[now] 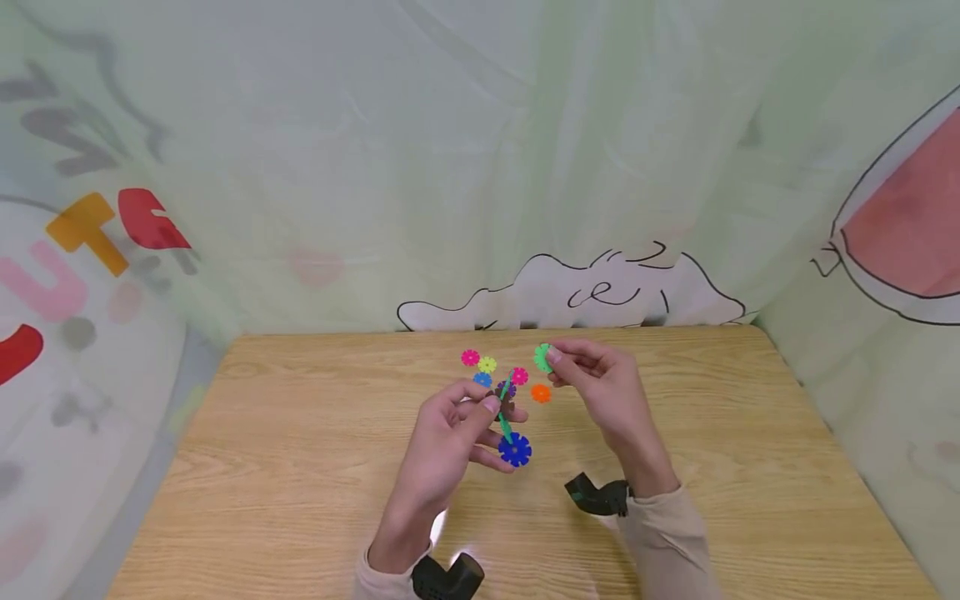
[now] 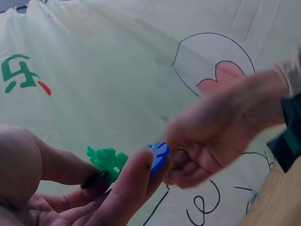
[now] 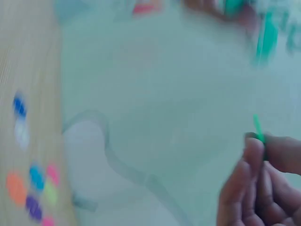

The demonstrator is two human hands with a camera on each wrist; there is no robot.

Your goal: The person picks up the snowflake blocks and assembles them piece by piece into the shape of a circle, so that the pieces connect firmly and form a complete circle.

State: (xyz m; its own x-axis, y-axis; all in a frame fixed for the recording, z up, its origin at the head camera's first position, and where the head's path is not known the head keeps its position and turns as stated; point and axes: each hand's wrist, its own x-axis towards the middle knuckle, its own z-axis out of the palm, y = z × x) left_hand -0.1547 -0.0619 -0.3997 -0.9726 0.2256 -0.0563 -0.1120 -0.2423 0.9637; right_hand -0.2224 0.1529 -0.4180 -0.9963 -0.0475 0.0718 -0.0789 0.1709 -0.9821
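Observation:
My left hand (image 1: 444,442) grips a joined piece of notched plastic snowflake discs above the table. In it I see a brown disc (image 1: 505,406) by the thumb, green discs (image 1: 506,427) seen edge-on and a dark blue disc (image 1: 515,450) at the near end. The left wrist view shows a green disc (image 2: 107,162) and a blue disc (image 2: 160,157) of this piece past the fingers. Up and to the right, my right hand (image 1: 603,385) pinches a single light green disc (image 1: 543,357) between thumb and fingers, apart from the joined piece.
Loose discs lie on the wooden table (image 1: 300,467) beyond the hands: pink (image 1: 470,357), yellow (image 1: 487,365), light blue (image 1: 482,379), another pink (image 1: 520,376) and orange (image 1: 541,393). A printed curtain (image 1: 360,208) hangs at the table's back edge. Each wrist bears a black camera mount (image 1: 597,495).

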